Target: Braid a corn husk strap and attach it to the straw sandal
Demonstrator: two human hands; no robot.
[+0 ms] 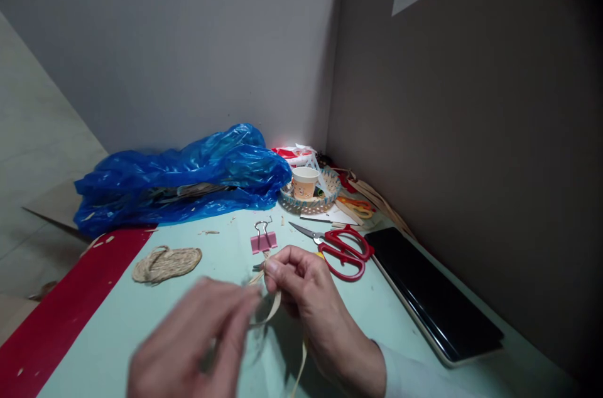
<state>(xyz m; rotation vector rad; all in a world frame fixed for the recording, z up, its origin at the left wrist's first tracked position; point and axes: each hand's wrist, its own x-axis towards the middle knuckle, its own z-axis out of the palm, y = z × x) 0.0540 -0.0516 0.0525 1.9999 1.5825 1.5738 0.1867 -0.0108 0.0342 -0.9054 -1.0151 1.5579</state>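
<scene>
My right hand (313, 301) pinches a pale, flat straw strip (274, 306) between thumb and fingers, just below a pink binder clip (263, 243). The strip's upper part runs up to the clip, and a loose end hangs below my right palm. Blurred by motion, my left hand (193, 338) is lower and to the left, its thumb and forefinger closed on the strip. A small woven straw sole (168, 265) lies flat on the table to the left. Red-handled scissors (346, 252) rest open just beyond my right hand.
A crumpled blue plastic bag (188, 175) lies along the back wall. Near the corner, a round basket (286, 202) holds a paper cup (305, 183). At right is a black tablet-like slab (431, 288). Red cloth (61, 304) covers the table's left side; straw scraps are scattered about.
</scene>
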